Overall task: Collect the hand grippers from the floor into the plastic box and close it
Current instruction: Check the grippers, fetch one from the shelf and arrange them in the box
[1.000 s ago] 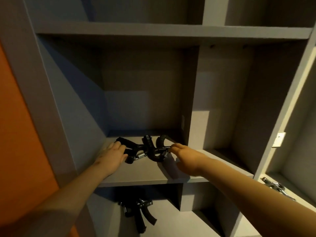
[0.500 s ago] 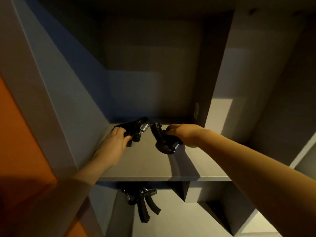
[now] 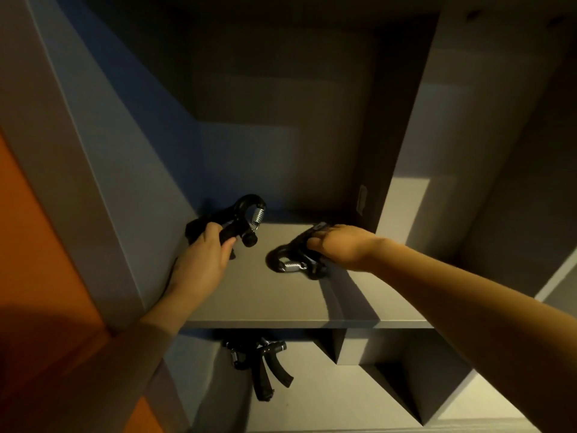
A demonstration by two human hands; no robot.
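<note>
On the shelf [image 3: 265,300], left hand [image 3: 203,260] at nine o'clock clasps the left gripper [image 3: 239,218]; right hand [image 3: 338,245] at three clasps the right gripper [image 3: 292,260], whose low spring end may snag and slip.

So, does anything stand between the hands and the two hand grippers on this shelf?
Nothing visible does. The left hand grips the first hand gripper and the right hand holds the second hand gripper on the shelf. The plastic box is out of view, so that path can't be judged.

On shelf [image 3: 271,303], left hand gripper [image 3: 240,210], right hand gripper [image 3: 292,265], more grippers [image 3: 264,365] below
</note>
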